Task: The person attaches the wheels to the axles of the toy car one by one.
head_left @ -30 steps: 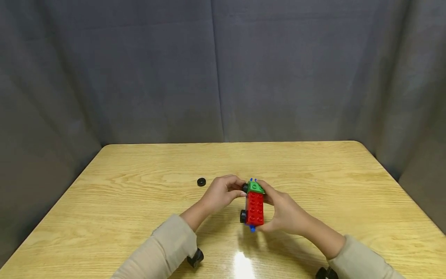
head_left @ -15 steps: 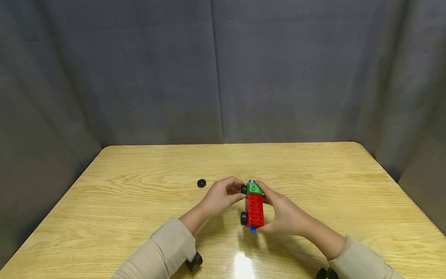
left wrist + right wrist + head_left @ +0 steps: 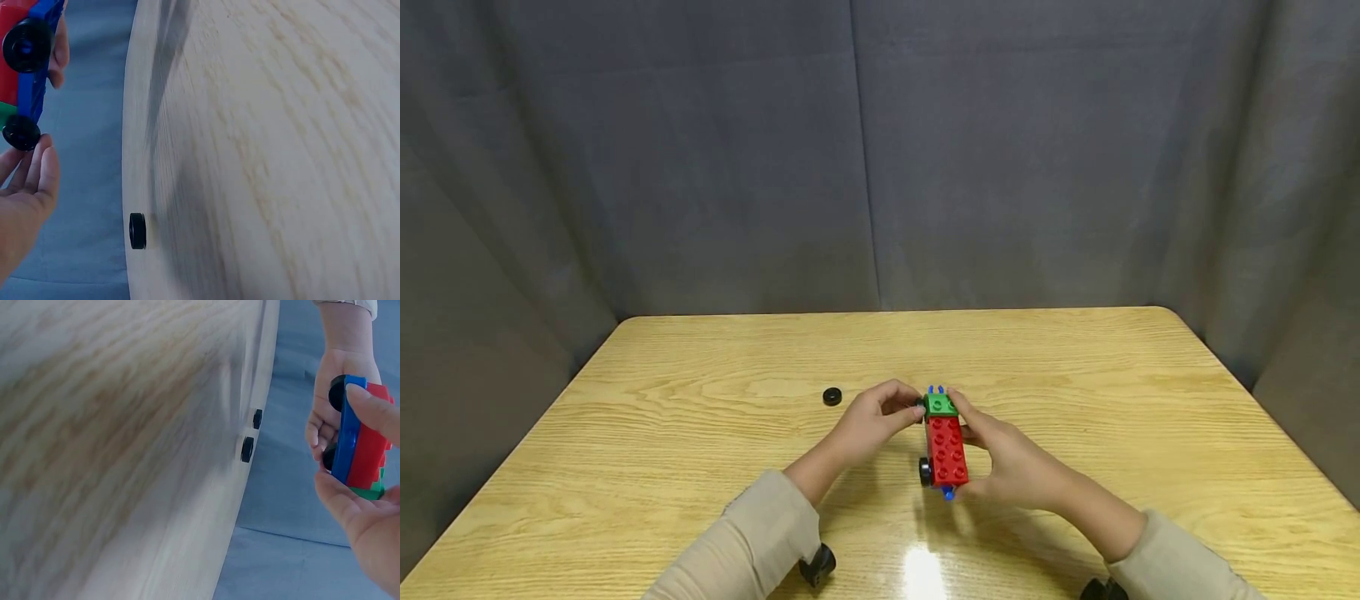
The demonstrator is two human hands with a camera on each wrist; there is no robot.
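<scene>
A toy brick car [image 3: 945, 450] with red and green bricks on a blue base is held above the table. My right hand [image 3: 1017, 462] grips it from the right, thumb at the rear end and a finger at the green front. My left hand [image 3: 868, 425] is at the front left corner, its thumb and fingers pinching the black front wheel [image 3: 22, 132], largely covered by them in the head view. The black rear wheel [image 3: 925, 472] sits on the car's left side. On the side facing my right palm, the right wrist view shows the blue base [image 3: 347, 440].
A loose black wheel [image 3: 832, 397] lies flat on the wooden table [image 3: 700, 467], left of the hands. In the right wrist view two loose wheels, one nearer [image 3: 248, 450] and one farther, are near the table's edge. A grey curtain [image 3: 880, 167] surrounds the table.
The car's front end has swung slightly left. The left thumb has shifted over the front wheel, which shows less now. The right hand keeps its grip.
</scene>
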